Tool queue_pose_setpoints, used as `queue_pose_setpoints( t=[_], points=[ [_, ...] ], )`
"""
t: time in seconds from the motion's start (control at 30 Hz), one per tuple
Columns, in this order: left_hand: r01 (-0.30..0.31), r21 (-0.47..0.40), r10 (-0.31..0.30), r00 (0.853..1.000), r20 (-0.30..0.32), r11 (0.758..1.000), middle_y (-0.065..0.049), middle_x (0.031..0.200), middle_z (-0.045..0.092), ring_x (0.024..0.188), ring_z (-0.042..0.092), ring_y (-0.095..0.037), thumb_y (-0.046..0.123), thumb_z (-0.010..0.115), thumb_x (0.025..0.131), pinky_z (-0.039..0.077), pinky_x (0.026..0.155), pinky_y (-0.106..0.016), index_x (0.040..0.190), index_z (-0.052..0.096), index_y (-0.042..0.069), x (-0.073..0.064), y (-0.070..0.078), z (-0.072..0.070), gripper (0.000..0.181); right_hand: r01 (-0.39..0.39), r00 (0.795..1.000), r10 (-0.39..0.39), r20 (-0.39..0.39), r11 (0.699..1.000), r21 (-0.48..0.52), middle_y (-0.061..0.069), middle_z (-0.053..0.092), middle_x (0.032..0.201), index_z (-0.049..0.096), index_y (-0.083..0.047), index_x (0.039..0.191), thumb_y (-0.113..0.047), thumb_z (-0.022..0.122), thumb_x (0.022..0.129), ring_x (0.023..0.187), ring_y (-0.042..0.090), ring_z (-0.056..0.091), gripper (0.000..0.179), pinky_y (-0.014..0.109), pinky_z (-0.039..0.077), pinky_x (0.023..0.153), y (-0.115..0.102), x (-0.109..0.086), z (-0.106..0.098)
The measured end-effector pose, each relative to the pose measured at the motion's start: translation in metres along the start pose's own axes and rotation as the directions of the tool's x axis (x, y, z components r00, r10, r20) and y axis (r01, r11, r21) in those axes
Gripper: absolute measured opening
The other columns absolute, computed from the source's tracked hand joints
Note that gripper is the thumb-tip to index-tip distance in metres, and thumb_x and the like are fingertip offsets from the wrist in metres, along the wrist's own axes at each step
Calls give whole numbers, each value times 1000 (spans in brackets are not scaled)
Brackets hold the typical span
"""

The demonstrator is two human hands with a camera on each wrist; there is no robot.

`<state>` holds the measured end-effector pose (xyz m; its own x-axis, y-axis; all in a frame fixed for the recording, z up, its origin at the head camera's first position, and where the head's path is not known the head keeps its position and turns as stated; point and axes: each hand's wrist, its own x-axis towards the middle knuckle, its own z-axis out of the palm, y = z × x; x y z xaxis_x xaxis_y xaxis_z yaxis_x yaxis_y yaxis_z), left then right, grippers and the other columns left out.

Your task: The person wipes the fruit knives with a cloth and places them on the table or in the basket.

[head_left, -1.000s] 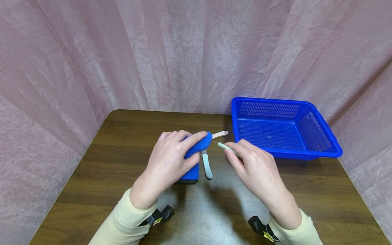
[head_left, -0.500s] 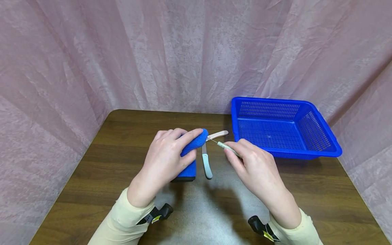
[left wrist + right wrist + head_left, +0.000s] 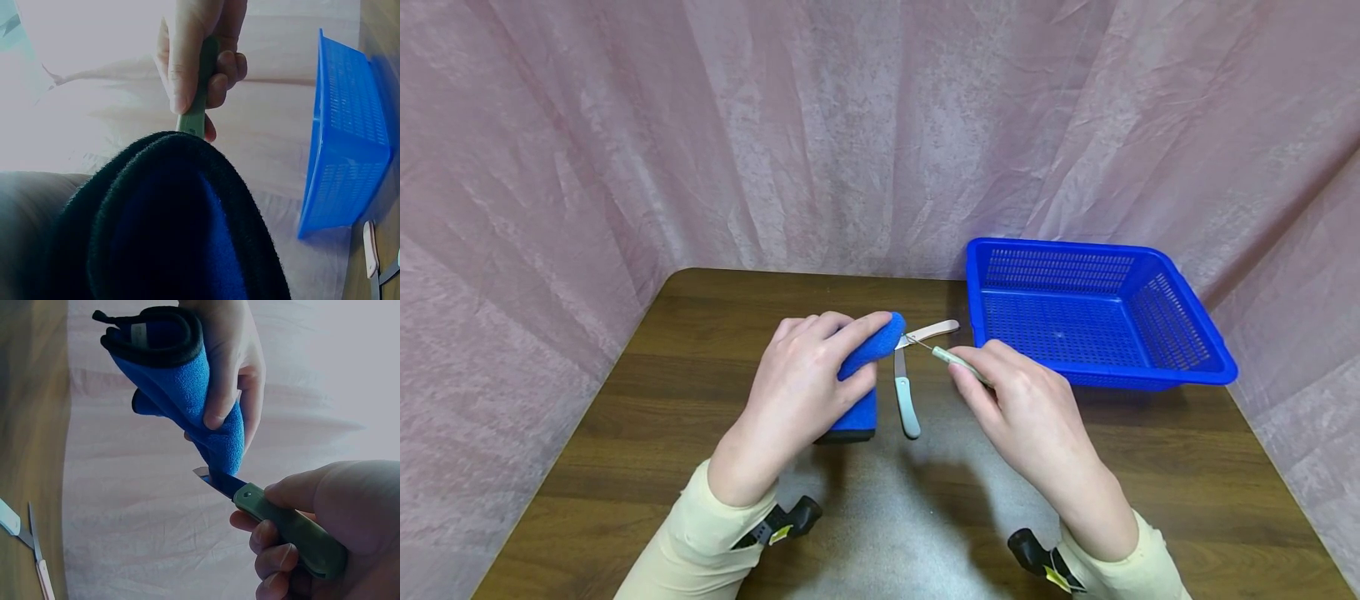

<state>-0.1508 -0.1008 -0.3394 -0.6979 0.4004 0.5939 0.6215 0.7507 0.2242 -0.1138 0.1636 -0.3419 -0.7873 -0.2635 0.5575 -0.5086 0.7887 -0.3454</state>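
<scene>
My left hand grips a folded blue cloth with black edging, fingers on top and thumb beneath. In my right hand is a green-handled folding knife, its blade out and pointing toward the cloth. The right wrist view shows the cloth's pinched end lapping over the blade, with the tip showing past it. Below, on the table, lie two more folding knives, opened: a pale blue one and a whitish-pink one. Their blades meet close to the cloth in the head view.
A blue plastic basket with slotted walls stands at the back right of the wooden table, just beyond my right hand. Pink curtains hang behind and along the sides. Each wrist wears a small black camera.
My left hand has drawn the cloth a little to the left, baring more of the green knife's blade and of the knives underneath. My right hand stays where it was.
</scene>
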Motion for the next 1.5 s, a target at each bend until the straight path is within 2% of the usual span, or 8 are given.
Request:
queue_pose_setpoints(
  t=[0.8,1.5],
  points=[
    [63,-1,-63,998,8,998,-6,112,79,96,74,-28,17,79,91,52,93,-53,143,75,24,2,-7,-4,52,26,999,-25,-29,1000,15,-14,57,83,84,-22,118,-20,75,106,67,5,47,15,31,40,55,-1,-1,-1],
    [79,5,-79,997,0,997,-8,115,79,98,73,-30,18,78,91,51,93,-54,144,75,23,2,-11,-7,53,38,998,-37,-42,999,15,-13,57,82,84,-21,117,-21,74,106,66,6,47,15,31,41,55,-1,0,-2]
  ],
)
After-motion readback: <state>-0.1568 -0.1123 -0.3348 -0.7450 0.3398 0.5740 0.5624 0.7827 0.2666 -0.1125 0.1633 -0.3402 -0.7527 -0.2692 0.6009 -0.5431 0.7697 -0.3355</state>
